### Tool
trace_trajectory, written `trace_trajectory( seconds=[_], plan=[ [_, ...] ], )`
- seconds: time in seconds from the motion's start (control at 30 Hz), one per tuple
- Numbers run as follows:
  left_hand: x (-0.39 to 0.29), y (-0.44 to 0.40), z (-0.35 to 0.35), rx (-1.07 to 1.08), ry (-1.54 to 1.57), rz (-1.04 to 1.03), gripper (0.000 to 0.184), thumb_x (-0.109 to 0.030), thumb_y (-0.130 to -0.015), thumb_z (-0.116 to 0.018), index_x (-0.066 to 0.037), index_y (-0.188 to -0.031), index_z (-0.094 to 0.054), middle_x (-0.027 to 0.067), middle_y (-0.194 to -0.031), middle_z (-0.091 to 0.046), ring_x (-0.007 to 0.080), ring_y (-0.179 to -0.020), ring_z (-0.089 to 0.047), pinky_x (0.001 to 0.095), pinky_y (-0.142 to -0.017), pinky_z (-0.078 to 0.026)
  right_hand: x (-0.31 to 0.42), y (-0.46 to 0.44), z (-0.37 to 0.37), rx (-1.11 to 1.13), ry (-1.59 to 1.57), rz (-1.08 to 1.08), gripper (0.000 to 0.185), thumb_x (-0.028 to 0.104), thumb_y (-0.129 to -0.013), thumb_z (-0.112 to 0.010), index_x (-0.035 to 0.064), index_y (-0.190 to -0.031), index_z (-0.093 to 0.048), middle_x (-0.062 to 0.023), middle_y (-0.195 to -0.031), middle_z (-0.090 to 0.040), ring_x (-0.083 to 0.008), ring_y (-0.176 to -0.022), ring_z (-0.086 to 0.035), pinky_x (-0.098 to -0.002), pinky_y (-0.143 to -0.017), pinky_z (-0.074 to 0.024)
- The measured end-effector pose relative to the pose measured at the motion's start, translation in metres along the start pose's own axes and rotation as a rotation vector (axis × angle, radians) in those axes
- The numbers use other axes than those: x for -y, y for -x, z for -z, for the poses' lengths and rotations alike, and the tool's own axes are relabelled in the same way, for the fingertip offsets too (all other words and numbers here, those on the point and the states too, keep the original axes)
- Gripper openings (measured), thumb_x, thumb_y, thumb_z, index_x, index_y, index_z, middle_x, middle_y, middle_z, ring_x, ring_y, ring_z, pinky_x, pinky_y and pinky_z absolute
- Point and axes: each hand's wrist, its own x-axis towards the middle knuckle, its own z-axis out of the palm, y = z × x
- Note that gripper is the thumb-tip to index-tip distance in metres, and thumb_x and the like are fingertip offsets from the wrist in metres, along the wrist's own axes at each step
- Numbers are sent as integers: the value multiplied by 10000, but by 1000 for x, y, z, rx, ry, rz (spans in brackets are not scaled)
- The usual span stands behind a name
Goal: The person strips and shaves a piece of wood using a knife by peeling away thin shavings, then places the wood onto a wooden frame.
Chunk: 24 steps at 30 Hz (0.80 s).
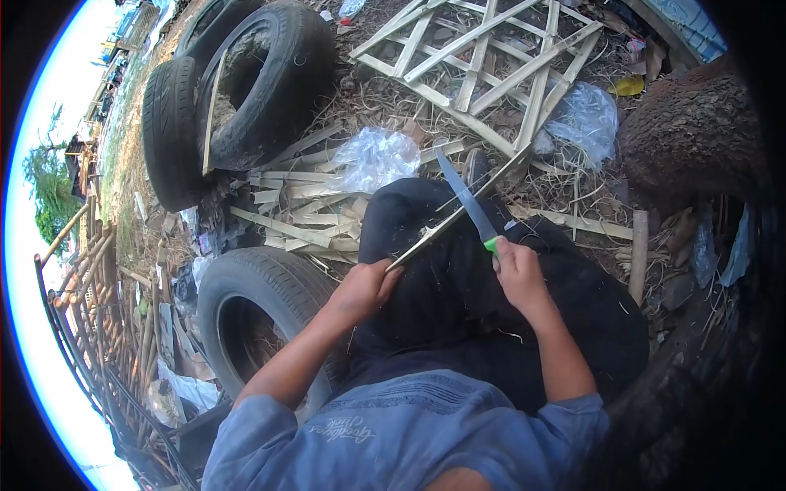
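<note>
My left hand [364, 290] is closed round the lower end of a long, thin bamboo strip [450, 219], which slants up to the right above my dark trousers. In my right hand [517, 270] is a knife [467, 195] with a green handle, its blade pointing up and to the left. The blade crosses the strip near its middle; whether they touch is hard to tell. A pale shaving shows on the strip, left of the blade. My right fingers are wrapped round the handle and cover most of it.
A woven bamboo lattice [483, 61] lies ahead, near clear plastic [585, 123]. Split bamboo pieces [307, 225] and a plastic bag [377, 159] lie left of my knees. Tyres [282, 90] stand at upper left, another [270, 286] beside my left arm. A tree trunk [696, 131] is at right.
</note>
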Motion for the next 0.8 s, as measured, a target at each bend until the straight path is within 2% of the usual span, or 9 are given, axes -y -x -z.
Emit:
trace_trajectory(
  seconds=[0.07,0.13,0.2,0.33,0.6,0.67,0.73,0.77,0.8],
  plan=[
    [3,1,-2,-8,-3,-6,283,-239,-959,-509,16,-845,-555,244,-650,-549,437,-647,-557,467,-586,-430,6,15,-18,73,85,78,475,366,-990,-443,-29,-826,-649,-181,-589,-576,-351,-581,-615,-400,-542,-446],
    [1,-1,-3,-22,-3,-26,278,-224,-962,-511,24,-840,-540,227,-609,-523,410,-590,-549,431,-554,-424,2,23,-29,89,292,158,454,355,-984,-453,-29,-839,-647,-215,-630,-592,-404,-663,-627,-422,-573,-462],
    [-1,1,-2,-38,10,-12,280,-232,-956,-521,18,-832,-539,224,-601,-528,419,-579,-554,442,-542,-426,4,12,-14,107,44,47,434,322,-986,-457,-35,-801,-621,-212,-595,-561,-376,-598,-614,-407,-548,-446],
    [9,4,-16,-105,-107,-57,242,-236,-933,-537,-9,-849,-541,255,-654,-578,458,-640,-574,521,-571,-447,0,-4,17,-211,70,150,460,301,-1001,-432,-44,-714,-529,-160,-548,-504,-289,-491,-532,-382,-513,-403],
    [7,11,-25,-254,-295,-185,192,-177,-913,-543,-28,-822,-463,235,-561,-531,438,-548,-563,516,-498,-435,-12,-23,45,-301,11,176,483,327,-1013,-411,-34,-703,-494,-93,-525,-431,-169,-484,-426,-355,-494,-358],
    [7,11,-26,-239,-294,-189,189,-174,-913,-542,-28,-827,-458,236,-560,-530,441,-546,-560,517,-498,-435,-7,-30,43,-319,-26,213,487,342,-1009,-424,-31,-707,-506,-107,-519,-428,-197,-470,-417,-364,-488,-358],
    [8,10,-24,-222,-284,-181,186,-171,-914,-539,-26,-836,-454,234,-561,-531,442,-549,-559,517,-501,-436,6,-32,40,-333,149,181,479,358,-997,-448,-28,-727,-537,-166,-547,-498,-310,-493,-508,-394,-505,-395],
    [9,11,-24,-219,-284,-179,186,-171,-914,-539,-26,-836,-454,234,-561,-531,442,-549,-559,517,-501,-436,4,-28,26,-324,191,223,468,375,-981,-472,-22,-752,-567,-228,-615,-555,-430,-626,-578,-433,-546,-435],
    [12,11,-24,-206,-284,-167,181,-167,-914,-538,-23,-842,-456,237,-566,-531,443,-557,-560,518,-505,-434,1,-21,14,-235,241,185,455,383,-972,-485,-17,-789,-601,-251,-651,-575,-460,-719,-587,-455,-577,-452]
  ],
)
